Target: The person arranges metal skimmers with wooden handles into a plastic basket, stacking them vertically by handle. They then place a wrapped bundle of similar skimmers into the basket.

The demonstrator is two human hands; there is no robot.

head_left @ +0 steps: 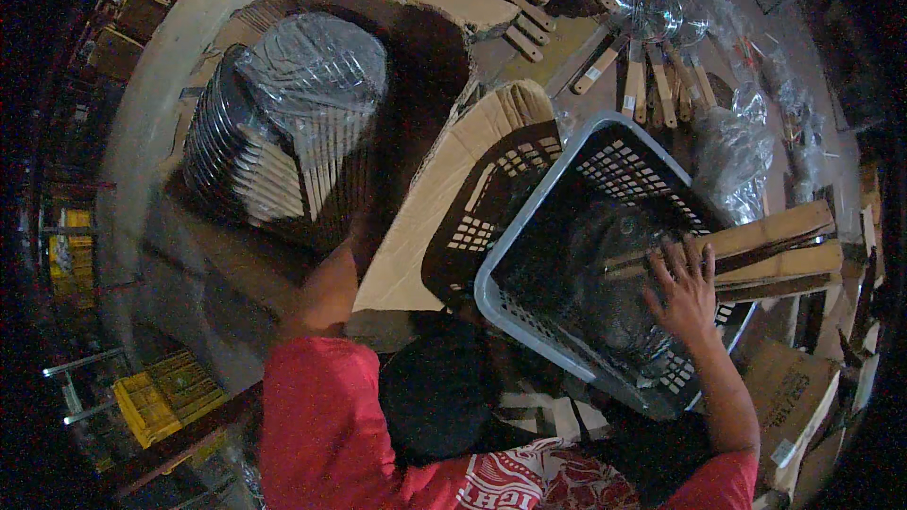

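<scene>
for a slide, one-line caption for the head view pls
Right hand rests open on wooden handles in a grey basket; left arm reaches into a cardboard box of wrapped strainers.

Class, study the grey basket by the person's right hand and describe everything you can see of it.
The grey basket looks like moulded plastic, rectangular, with a solid pale rim and perforated grid walls. It sits tilted, open side up, against a darker perforated crate. Dark mesh items lie inside. The right hand rests spread at its far rim, on wooden handles that jut over the edge.
</scene>
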